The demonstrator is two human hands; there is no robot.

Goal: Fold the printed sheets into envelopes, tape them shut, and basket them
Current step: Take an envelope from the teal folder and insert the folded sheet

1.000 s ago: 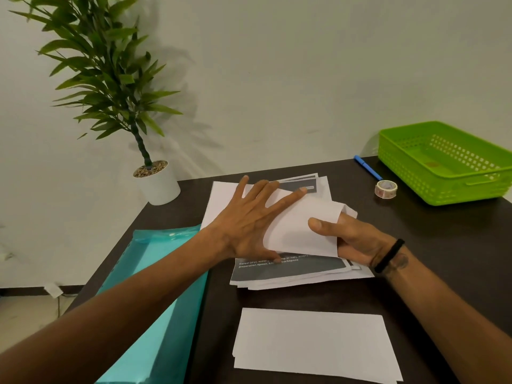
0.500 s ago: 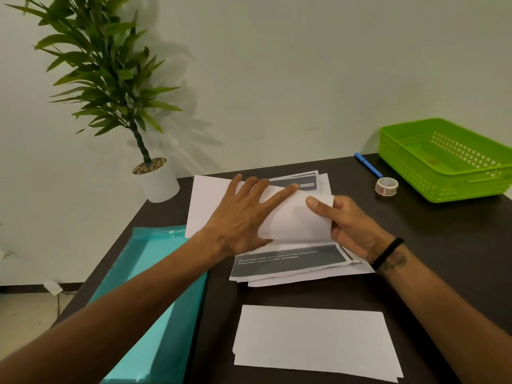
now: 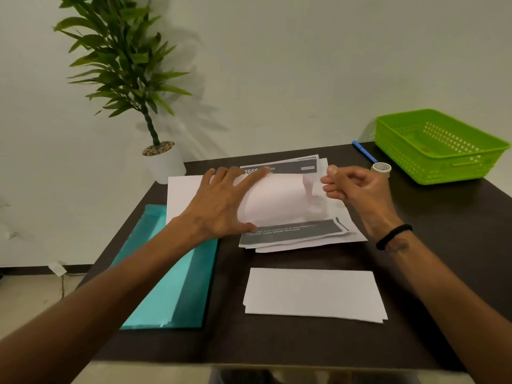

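A stack of printed sheets [image 3: 291,235] with dark grey bands lies mid-table. Its top sheet [image 3: 277,200] is curled over, white back up, bulging between my hands. My left hand [image 3: 221,206] lies flat on the sheet's left part with fingers spread and the thumb at the near edge of the curl. My right hand [image 3: 357,189] pinches the curled sheet's right edge with its fingertips; that spot is blurred. A folded white paper [image 3: 313,295] lies nearer to me. The tape roll [image 3: 381,168] sits beside the green basket [image 3: 443,173] at the far right.
A teal folder [image 3: 171,273] lies along the table's left side, with a plain white sheet [image 3: 182,195] beyond it. A potted plant [image 3: 163,164] stands at the far left corner. A blue pen [image 3: 364,152] lies behind the tape. The dark table [image 3: 443,259] ends just before me.
The sheet's folded flap has lifted into a loose curl and uncovered the stack's top header band. My right hand rose from lying on the paper to pinching its right edge. My left hand stayed put.
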